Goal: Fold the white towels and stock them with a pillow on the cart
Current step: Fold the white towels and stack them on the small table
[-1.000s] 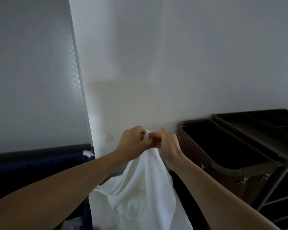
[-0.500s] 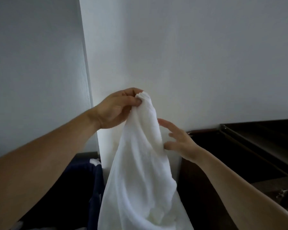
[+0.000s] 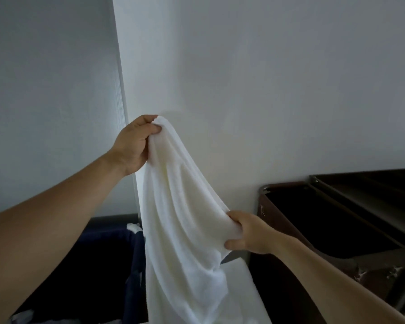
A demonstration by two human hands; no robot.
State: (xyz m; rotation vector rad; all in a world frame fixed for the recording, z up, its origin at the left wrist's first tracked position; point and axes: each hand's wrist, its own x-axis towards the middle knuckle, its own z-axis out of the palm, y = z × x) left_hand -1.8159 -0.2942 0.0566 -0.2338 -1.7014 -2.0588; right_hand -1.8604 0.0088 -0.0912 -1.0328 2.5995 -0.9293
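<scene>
The left hand (image 3: pixel 132 146) pinches a bunched corner of the towel (image 3: pixel 182 218) between thumb and curled fingers and holds it high against the wall (image 3: pixel 267 90). The right hand (image 3: pixel 248 232) grips the towel's edge lower down and to the right, thumb in front and fingers curled behind the cloth. A second ago both hands pinched the same spot, low and close together. Then the left rose with its corner while the right let go and ran loose, spread fingers down the edge. Now the right has closed again, well apart from the left, so a stretch of edge runs taut between them and the rest hangs in soft folds out of the bottom of the view. I judge this to be the search for the next corner, so the towel can be spread flat. No fold is made yet. The towel hangs between a blue bin (image 3: pixel 108 265) on the left and the cart (image 3: pixel 337 220) on the right, touching neither as far as can be seen. No pillow is in view.
</scene>
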